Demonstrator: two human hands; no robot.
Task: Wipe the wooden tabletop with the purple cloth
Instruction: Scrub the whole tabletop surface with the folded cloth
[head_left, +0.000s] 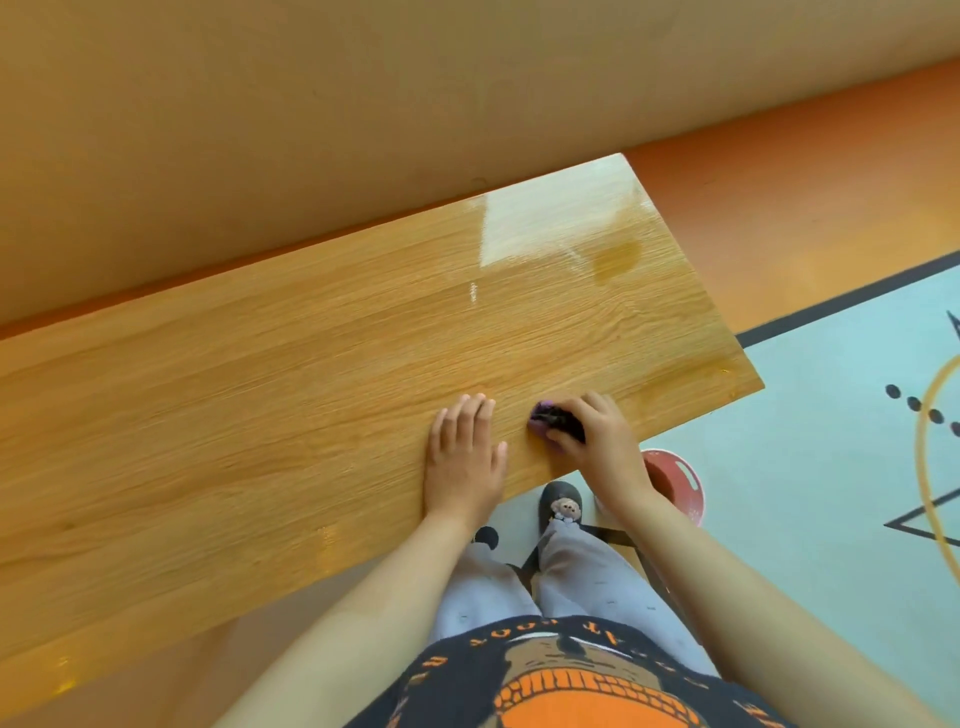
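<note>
While the right hand (602, 441) curls its fingers (582, 408) around the purple cloth (543, 418), the left hand (464, 462) lies flat, fingers straight, holding nothing. The cloth sits on the wooden surface (260, 415) near the front edge. Wiping seems under way; next, push the cloth across the rest. The letters on the shirt (571, 691) are too blurry to read.

The table (260, 389) stands against the wall (363, 104) behind it, its end at the right. Both hands lie near its front edge: the left hand (462, 457) flat on the top, the right hand (597, 436) just to its right, with the cloth (550, 418) in its grip, on the surface between the two hands. Below the front edge a shoe (561, 506) and a tub (675, 483) stand on the floor — a mat (831, 415) lies under them and further right.
</note>
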